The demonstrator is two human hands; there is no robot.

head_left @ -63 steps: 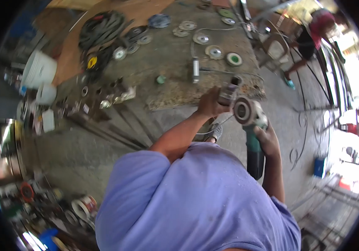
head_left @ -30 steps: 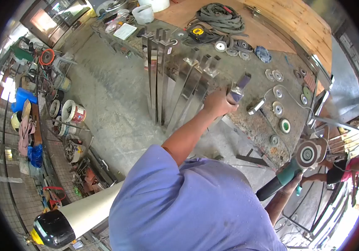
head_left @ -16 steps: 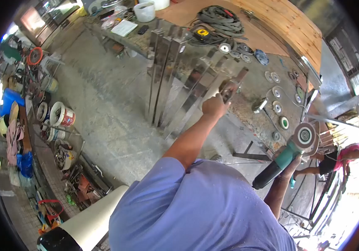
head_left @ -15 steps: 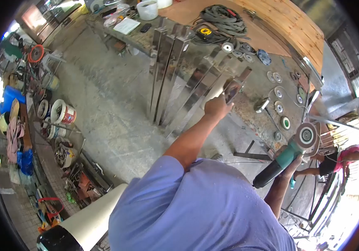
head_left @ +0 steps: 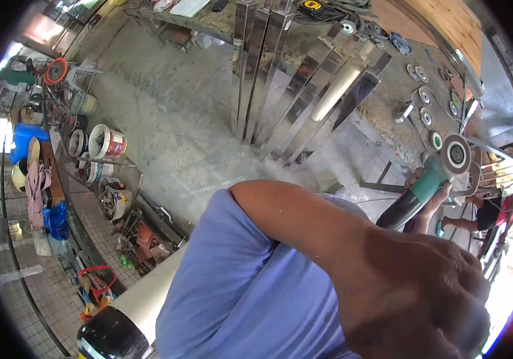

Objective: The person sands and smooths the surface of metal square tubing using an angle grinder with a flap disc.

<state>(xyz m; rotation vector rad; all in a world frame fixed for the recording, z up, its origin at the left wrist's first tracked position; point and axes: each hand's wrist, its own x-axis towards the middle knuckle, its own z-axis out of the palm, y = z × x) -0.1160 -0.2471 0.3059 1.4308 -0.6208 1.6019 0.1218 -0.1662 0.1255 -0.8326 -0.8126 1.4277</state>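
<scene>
My right hand grips an angle grinder with a green and black body; its round disc faces up toward me. Across my chest reaches my left arm, and my left hand looms large and close at the lower right, back toward the camera. Its fingers are curled, and what they hold, if anything, is hidden. Several shiny square metal tubes lean against the workbench ahead of me, apart from both hands.
Loose grinding discs and a yellow tape measure lie on the bench. Buckets and a blue container stand along the left. A large pale cylinder is beside me. Another person is at the far right.
My left hand has left the metal tubes and swung right, across my body and close to the camera. The view has tilted downward. The angle grinder stays in my right hand.
</scene>
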